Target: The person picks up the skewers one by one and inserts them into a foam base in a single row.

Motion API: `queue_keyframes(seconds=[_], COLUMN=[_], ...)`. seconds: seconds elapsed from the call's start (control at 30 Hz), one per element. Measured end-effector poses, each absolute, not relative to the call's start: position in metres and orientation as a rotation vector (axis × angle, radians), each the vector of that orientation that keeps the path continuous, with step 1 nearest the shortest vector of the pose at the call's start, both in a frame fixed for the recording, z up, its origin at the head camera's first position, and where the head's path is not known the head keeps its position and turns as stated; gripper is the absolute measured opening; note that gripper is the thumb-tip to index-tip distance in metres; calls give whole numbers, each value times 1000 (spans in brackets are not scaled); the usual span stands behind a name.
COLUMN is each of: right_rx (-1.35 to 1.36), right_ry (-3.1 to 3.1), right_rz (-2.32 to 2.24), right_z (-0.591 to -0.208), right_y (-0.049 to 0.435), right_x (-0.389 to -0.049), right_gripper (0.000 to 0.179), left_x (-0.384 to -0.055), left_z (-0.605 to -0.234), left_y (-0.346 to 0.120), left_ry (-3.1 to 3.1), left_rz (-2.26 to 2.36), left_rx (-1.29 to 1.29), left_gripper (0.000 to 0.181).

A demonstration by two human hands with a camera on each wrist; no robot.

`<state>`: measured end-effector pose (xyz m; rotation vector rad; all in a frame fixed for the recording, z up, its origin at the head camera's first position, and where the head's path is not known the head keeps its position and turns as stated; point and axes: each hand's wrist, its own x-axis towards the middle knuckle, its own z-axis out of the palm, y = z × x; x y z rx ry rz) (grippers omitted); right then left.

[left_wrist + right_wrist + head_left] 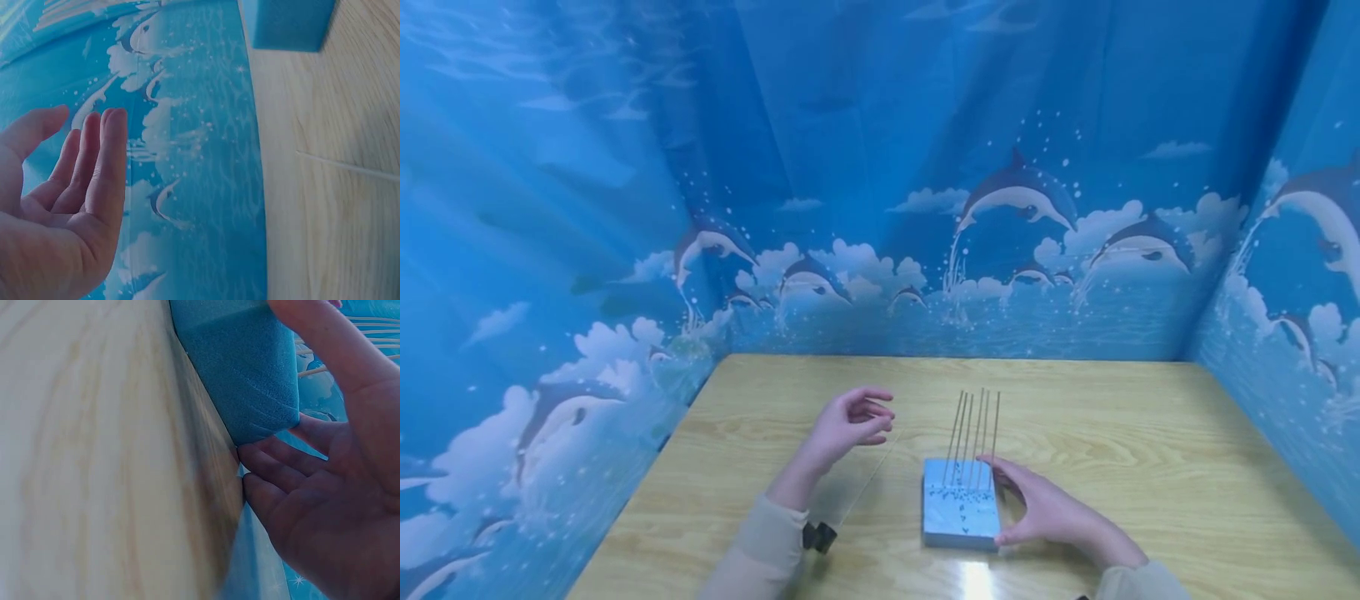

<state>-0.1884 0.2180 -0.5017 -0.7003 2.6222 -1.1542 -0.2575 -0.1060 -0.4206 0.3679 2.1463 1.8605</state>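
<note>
A blue foam block (961,517) lies on the table, its top dotted with dark holes or marks. Several thin sticks (982,429) stand up from it, leaning slightly. My right hand (1048,508) grips the block's right side, thumb at the near corner and fingers at the far one. In the right wrist view, the thumb and fingers touch the foam (244,375). My left hand (850,425) hovers left of the block with loosely bent fingers and nothing in them. Below it one more thin stick (871,479) lies on the table, apart from the hand (69,194).
The wood-grain table (1150,467) is bordered at the back and both sides by blue dolphin-print curtains (865,167). A small black device (820,537) is worn at the left sleeve cuff.
</note>
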Motion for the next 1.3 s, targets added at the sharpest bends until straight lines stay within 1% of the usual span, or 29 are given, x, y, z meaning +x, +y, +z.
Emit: queue_keyframes(seconds=[0.23,0.6,0.97,1.3], right_rx=[-697,-684,-700,-692], right_ry=[2625,2641,2632,2640], right_rz=[-1146,-1139,-1140,-1149], right_z=[-501,-498,-505,-503], right_y=[218,219,217,217], right_x=[-187,-187,-188,-187], right_gripper=[120,120,119,120], left_x=[-264,-272,-275,-278], left_z=[-432,-469,-475,-480], left_y=[-121,-135,-140,-131], left_ry=[2063,1937,2026,2127], left_rz=[1799,1657,1518,1425], left_rx=[287,148,65,6], left_gripper=[41,44,43,38])
